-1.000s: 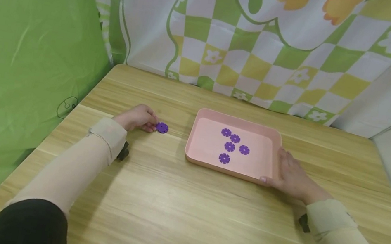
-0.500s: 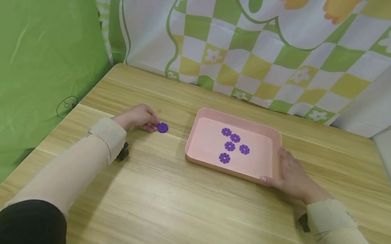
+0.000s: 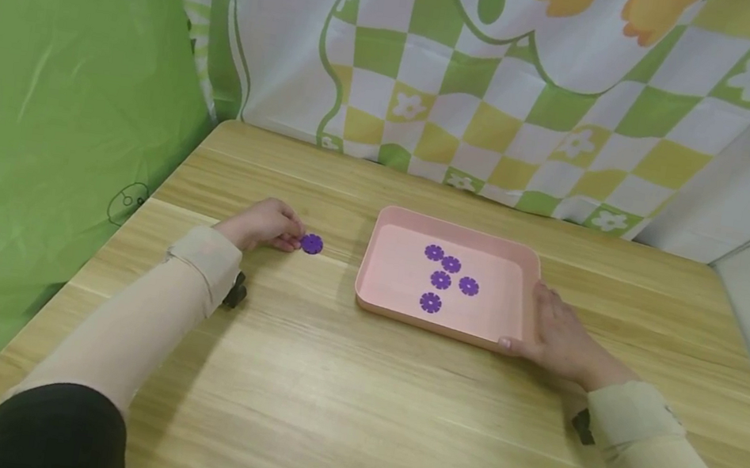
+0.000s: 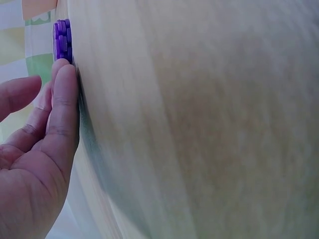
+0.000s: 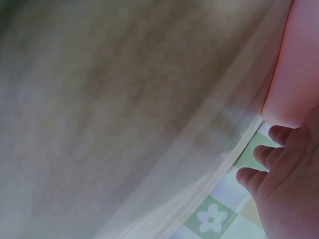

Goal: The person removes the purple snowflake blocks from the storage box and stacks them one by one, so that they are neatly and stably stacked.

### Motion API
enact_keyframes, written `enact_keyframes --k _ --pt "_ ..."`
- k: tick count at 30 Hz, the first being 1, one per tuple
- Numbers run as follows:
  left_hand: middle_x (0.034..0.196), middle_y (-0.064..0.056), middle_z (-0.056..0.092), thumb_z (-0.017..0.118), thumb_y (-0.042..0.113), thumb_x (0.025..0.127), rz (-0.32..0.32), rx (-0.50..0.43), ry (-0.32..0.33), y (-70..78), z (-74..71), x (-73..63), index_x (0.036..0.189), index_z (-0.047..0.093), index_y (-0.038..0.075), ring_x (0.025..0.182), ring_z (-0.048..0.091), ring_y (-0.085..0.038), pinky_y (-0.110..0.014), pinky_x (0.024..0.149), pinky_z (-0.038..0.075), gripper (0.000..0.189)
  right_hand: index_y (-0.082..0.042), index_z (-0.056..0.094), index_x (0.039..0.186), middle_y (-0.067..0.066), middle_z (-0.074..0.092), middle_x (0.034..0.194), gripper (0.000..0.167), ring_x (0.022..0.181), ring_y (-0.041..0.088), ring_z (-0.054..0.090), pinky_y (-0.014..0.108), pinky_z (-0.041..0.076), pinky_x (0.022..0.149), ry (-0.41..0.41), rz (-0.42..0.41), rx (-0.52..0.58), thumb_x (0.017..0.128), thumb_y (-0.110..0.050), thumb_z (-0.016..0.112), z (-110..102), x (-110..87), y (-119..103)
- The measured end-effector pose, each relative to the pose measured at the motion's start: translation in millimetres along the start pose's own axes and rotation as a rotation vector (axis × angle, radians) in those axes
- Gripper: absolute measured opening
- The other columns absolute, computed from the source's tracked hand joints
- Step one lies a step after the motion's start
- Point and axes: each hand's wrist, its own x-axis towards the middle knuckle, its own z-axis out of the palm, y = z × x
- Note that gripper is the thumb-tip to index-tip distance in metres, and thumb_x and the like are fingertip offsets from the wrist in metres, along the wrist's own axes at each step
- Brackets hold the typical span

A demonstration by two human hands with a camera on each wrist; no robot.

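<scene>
Left of the pink tray [image 3: 386, 309], my left hand [image 3: 268, 225] touches a purple notched disc [image 3: 312, 244] on the wooden table. The left wrist view shows this to be a small stack of purple discs [image 4: 63, 41]; the fingertips [image 4: 64, 67] meet its near edge, and the thumb stands apart from it. My right hand [image 3: 561, 340] holds the tray at its near right corner, thumb on the near side and fingers along the right side. In the right wrist view the fingertips [image 5: 261, 154] show beside the pink wall. Inside the tray lie several purple discs [image 3: 440, 281], flat and spread out.
The wooden table [image 3: 336, 404] extends round the tray. Behind it hangs a checked curtain [image 3: 505, 124]. A green cloth [image 3: 62, 102] hangs along the left edge. A dark wrist device [image 3: 236, 291] sits under the left wrist.
</scene>
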Motion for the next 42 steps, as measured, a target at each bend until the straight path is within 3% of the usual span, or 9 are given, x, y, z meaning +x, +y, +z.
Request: enact_keyframes --k 8,13,19,25,30,35,42 --pt "0.092 -0.014 0.068 0.054 -0.006 0.101 0.036 0.043 0.044 4.6 -4.5 0.2 0.115 0.059 -0.019 0.077 0.066 -0.014 -0.024 0.076 0.061 0.020 0.020 -0.006 0.153 0.046 0.000 0.158 0.122 0.145 0.063 0.008 0.070 0.009 0.119 0.004 -0.003 -0.004 0.093 -0.054 0.069 2 -0.7 0" --pt "0.099 -0.018 0.067 0.050 0.001 0.105 0.078 0.126 0.074 12.6 -5.6 1.1 0.121 0.057 -0.020 0.086 0.067 -0.018 -0.029 0.084 0.061 0.027 0.020 -0.008 0.152 0.046 -0.001 0.158 0.123 0.145 0.063 0.008 0.070 0.010 0.119 -0.004 0.005 -0.001 0.093 -0.056 0.069 0 -1.2 0" --pt "0.103 -0.021 0.065 0.051 0.003 0.106 0.110 0.133 0.076 24.6 -0.7 5.5 0.119 0.058 -0.020 0.090 0.067 -0.023 -0.036 0.091 0.060 0.027 0.020 -0.007 0.153 0.045 -0.001 0.158 0.123 0.145 0.062 0.008 0.070 0.010 0.119 -0.007 0.009 0.010 0.093 -0.056 0.070 0 -2.2 -1" --pt "0.103 -0.019 0.063 0.052 0.003 0.106 0.121 0.100 0.065 37.4 8.5 7.9 0.118 0.058 -0.019 0.087 0.066 -0.019 -0.038 0.095 0.058 0.026 0.020 -0.007 0.153 0.045 -0.002 0.159 0.122 0.146 0.062 0.006 0.069 0.009 0.120 -0.007 0.010 0.016 0.093 -0.055 0.069 0 -2.7 -1" --pt "0.110 -0.024 0.062 0.052 0.004 0.105 0.139 0.088 0.047 50.1 19.6 7.2 0.123 0.056 -0.021 0.093 0.066 -0.024 -0.041 0.099 0.056 0.030 0.019 -0.007 0.153 0.045 -0.001 0.158 0.122 0.145 0.063 0.007 0.069 0.009 0.120 -0.005 0.011 0.015 0.093 -0.055 0.068 0 -2.4 -1" --pt "0.116 -0.025 0.061 0.053 0.005 0.105 0.160 0.052 0.022 60.6 33.0 10.7 0.127 0.055 -0.019 0.102 0.066 -0.030 -0.034 0.093 0.058 0.032 0.019 -0.007 0.153 0.045 0.000 0.158 0.122 0.145 0.062 0.007 0.069 0.009 0.120 0.002 0.008 0.016 0.093 -0.055 0.069 0 -1.4 -1" --pt "0.118 -0.028 0.062 0.056 0.000 0.102 0.191 0.024 -0.002 74.0 53.4 15.7 0.128 0.055 -0.019 0.094 0.067 -0.025 -0.030 0.087 0.060 0.032 0.019 -0.007 0.153 0.044 -0.002 0.159 0.122 0.146 0.061 0.006 0.069 0.008 0.120 -0.009 0.010 0.024 0.093 -0.055 0.069 0 -1.2 -1"
